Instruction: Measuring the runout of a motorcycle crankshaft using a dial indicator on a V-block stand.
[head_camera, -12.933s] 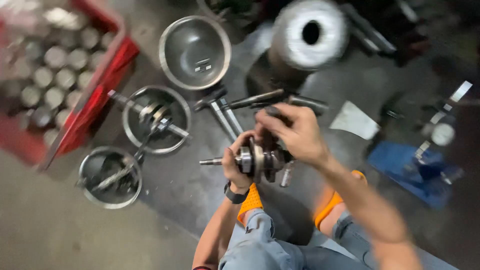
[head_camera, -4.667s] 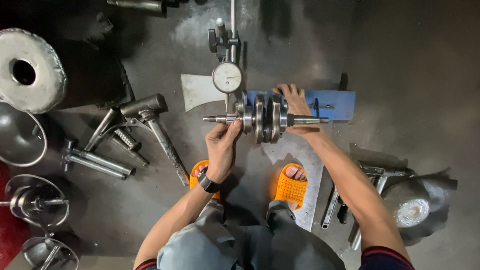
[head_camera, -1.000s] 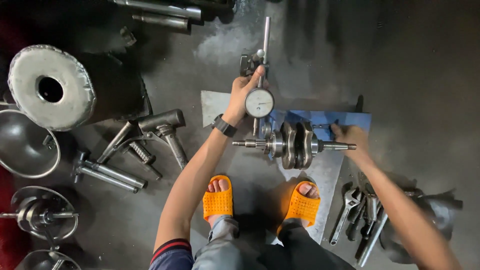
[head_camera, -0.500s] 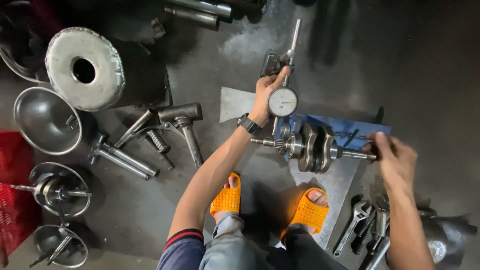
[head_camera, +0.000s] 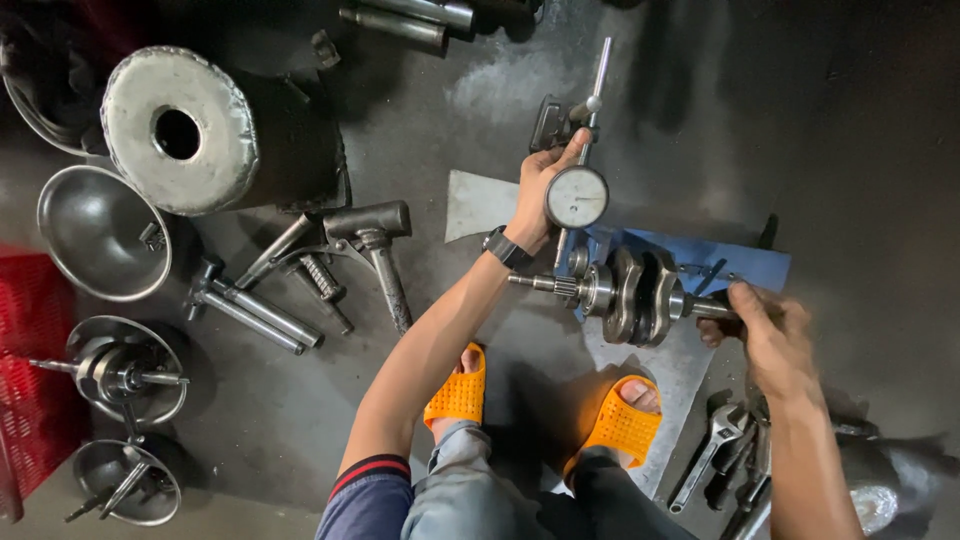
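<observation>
On blue stand: crankshaft (head_camera: 630, 297) axis left-right | right hand (head_camera: 768, 335) fingers grip its end | left hand (head_camera: 540, 195) fingers grip dial gauge (head_camera: 576, 197)

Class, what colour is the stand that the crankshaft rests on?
Blue: the stand under the crankshaft is blue, seen best in the head view.
</observation>
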